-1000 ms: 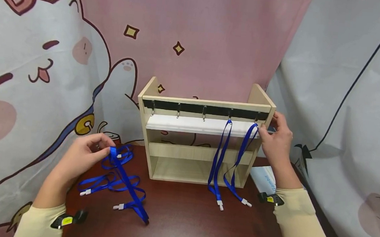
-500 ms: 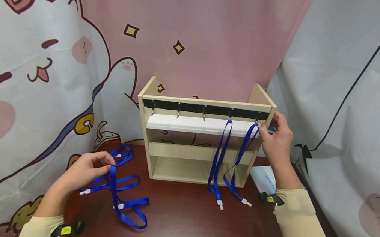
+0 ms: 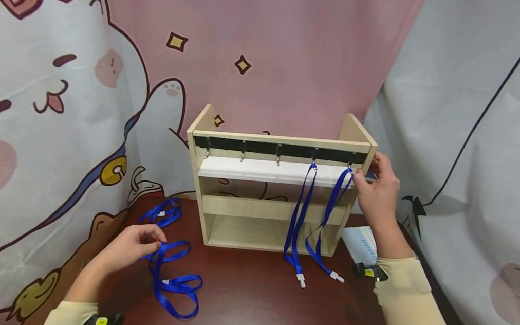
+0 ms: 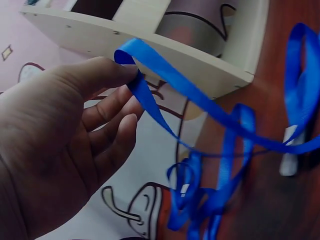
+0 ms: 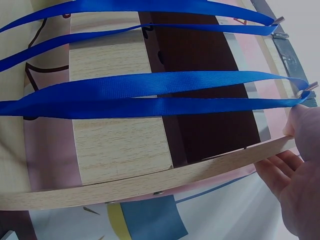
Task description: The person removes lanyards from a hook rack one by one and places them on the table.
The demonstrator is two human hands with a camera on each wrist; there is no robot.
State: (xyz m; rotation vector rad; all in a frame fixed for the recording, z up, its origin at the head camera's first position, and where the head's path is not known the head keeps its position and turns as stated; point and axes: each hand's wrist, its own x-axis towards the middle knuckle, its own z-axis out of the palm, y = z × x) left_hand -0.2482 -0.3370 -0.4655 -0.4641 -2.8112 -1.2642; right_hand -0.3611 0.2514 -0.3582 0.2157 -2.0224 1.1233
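My left hand (image 3: 129,251) pinches a blue lanyard (image 4: 185,89) between thumb and index finger at its looped end. The rest of that strap droops in loose coils to the tabletop near a white clip. With my right hand (image 3: 380,188) I grip the upper right side panel of a wooden shelf rack (image 3: 274,210), thumb on its front edge and fingers behind. Two lanyards hang from the rack's two rightmost hooks: one (image 3: 298,228) and another (image 3: 330,210) close to my right thumb. Three hooks (image 3: 243,153) to the left are bare.
A coiled blue lanyard (image 3: 161,214) lies on the dark red table (image 3: 266,307) left of the rack, and another is partly hidden behind my left hand. A pale blue printed packet (image 3: 360,243) sits right of the rack. Printed curtains hang behind.
My left hand has lowered and shifted right with the pinched lanyard, whose strap has slackened from a straight line into loops on the table. My right hand stays on the rack.
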